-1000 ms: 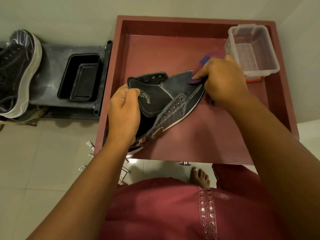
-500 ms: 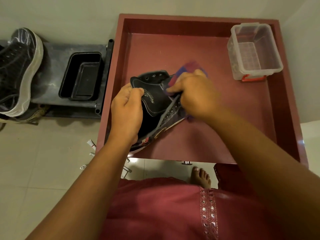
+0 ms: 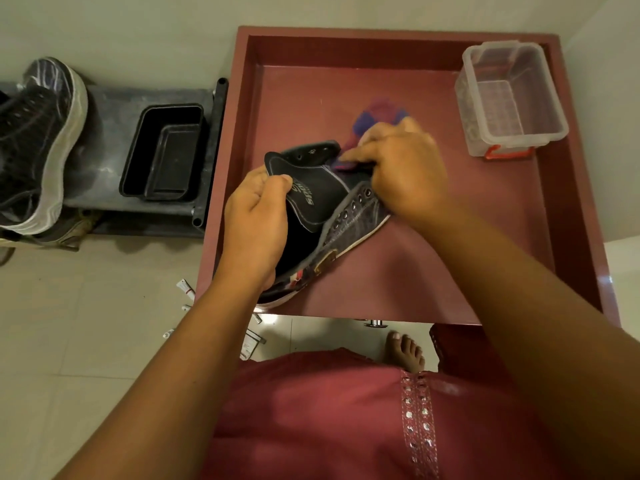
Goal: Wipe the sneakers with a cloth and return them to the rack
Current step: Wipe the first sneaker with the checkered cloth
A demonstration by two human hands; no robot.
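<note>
Red tray: gripped sneaker overhanging near edge, cloth seemingly atop

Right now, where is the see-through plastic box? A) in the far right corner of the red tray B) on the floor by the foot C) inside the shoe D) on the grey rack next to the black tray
A: the clear plastic box sits on the red tray in its far right corner, away from the shoe that the hands are wiping.

Single head view, looking steeply down, close above the drawer
</note>
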